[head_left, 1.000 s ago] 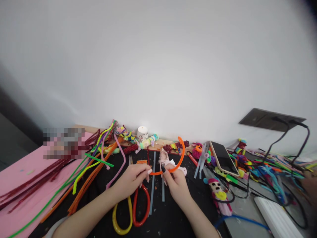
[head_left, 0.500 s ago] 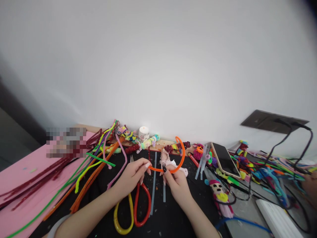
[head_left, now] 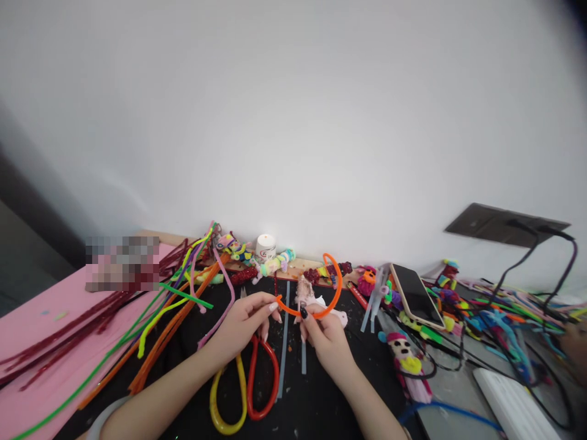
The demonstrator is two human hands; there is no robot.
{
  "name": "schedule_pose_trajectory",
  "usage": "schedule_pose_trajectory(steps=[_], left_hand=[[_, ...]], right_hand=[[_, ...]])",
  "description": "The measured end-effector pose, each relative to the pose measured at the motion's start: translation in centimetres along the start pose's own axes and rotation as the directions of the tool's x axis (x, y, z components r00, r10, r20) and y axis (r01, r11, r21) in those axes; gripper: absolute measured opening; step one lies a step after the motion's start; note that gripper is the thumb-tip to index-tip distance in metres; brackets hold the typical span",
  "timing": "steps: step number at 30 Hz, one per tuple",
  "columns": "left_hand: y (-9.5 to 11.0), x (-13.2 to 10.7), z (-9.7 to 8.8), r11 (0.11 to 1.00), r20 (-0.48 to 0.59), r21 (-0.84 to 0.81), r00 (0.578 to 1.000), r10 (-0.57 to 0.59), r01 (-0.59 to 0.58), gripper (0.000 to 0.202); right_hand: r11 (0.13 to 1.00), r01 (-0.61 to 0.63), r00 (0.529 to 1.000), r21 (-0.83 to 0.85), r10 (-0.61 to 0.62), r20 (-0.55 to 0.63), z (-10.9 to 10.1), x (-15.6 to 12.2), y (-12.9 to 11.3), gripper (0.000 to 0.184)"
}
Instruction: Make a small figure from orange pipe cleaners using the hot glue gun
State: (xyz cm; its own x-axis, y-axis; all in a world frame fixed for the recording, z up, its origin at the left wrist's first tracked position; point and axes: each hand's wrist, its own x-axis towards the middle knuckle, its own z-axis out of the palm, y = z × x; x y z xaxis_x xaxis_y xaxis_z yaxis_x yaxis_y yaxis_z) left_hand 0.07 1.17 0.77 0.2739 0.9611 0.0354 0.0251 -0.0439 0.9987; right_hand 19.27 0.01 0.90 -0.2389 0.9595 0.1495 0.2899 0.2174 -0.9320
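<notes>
An orange pipe cleaner (head_left: 338, 292) is held up between my two hands, its right part curving up and back in a wide hook. My right hand (head_left: 328, 342) pinches it near the middle with thumb and forefinger. My left hand (head_left: 250, 321) has its thumb and forefinger closed at the left end, where a short tip bends upward. Below my left hand lie scissors with one yellow and one red handle (head_left: 263, 379), their blades partly hidden under the hand. Translucent glue sticks (head_left: 285, 342) lie on the black mat between my hands.
Bundles of pipe cleaners (head_left: 169, 330) spread at left over a pink surface (head_left: 27, 330). Pipe-cleaner dolls (head_left: 406, 360), a phone (head_left: 416, 296), a white power strip (head_left: 516, 400) and cables stand or lie at right. A white cup (head_left: 266, 246) is by the wall. Another person's hand (head_left: 575, 342) shows at the right edge.
The left end of the orange pipe cleaner now bends upward at my left fingertips, where it ran straight before. Both hands have hardly moved.
</notes>
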Motion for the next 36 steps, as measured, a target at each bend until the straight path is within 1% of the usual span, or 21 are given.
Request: schedule_pose_trajectory(steps=[4, 8, 14, 16, 19, 24, 30, 33, 36], left_hand=[[0.11, 0.0, -0.14, 1.0, -0.024, 0.023, 1.0, -0.004, 0.005, 0.02], [0.12, -0.01, -0.15, 1.0, -0.035, 0.027, 0.999, 0.004, -0.003, 0.022], [0.05, 0.06, -0.11, 0.999, -0.049, -0.032, 0.998, -0.026, 0.025, 0.021], [0.0, 0.08, -0.08, 0.996, -0.038, -0.078, 0.998, -0.047, 0.044, 0.02], [-0.08, 0.12, -0.05, 0.985, -0.015, -0.15, 0.996, -0.087, 0.084, 0.024], [0.07, 0.19, -0.04, 0.992, 0.015, -0.097, 0.997, -0.078, 0.079, 0.017], [0.45, 0.14, 0.04, 0.995, 0.027, -0.045, 0.996, -0.089, 0.09, 0.02], [0.48, 0.07, 0.08, 0.995, 0.037, -0.041, 0.995, -0.094, 0.095, 0.02], [0.37, 0.06, 0.11, 0.993, 0.028, -0.077, 0.996, -0.091, 0.092, 0.019]], right_hand=[[1.0, 0.0, 1.0, -0.01, 0.0, -0.007, -0.03, 0.04, -0.11, 0.032], [1.0, -0.018, 1.0, 0.007, 0.018, 0.013, 0.03, 0.06, 0.02, 0.03], [1.0, -0.007, 1.0, 0.018, 0.006, 0.022, 0.07, 0.0, 0.52, 0.032], [1.0, -0.007, 1.0, 0.022, 0.007, 0.011, 0.04, -0.01, 0.59, 0.032], [1.0, 0.003, 1.0, 0.027, -0.002, -0.022, 0.01, -0.01, 0.53, 0.032], [1.0, 0.017, 1.0, 0.013, -0.017, -0.012, 0.04, -0.02, 0.28, 0.031], [0.999, 0.03, 0.999, 0.016, -0.03, -0.028, 0.01, -0.03, 0.49, 0.029], [1.0, 0.024, 0.999, 0.021, -0.023, -0.022, 0.04, -0.03, 0.52, 0.029], [0.999, 0.011, 1.0, 0.041, -0.011, -0.009, 0.09, -0.02, 0.38, 0.028]])
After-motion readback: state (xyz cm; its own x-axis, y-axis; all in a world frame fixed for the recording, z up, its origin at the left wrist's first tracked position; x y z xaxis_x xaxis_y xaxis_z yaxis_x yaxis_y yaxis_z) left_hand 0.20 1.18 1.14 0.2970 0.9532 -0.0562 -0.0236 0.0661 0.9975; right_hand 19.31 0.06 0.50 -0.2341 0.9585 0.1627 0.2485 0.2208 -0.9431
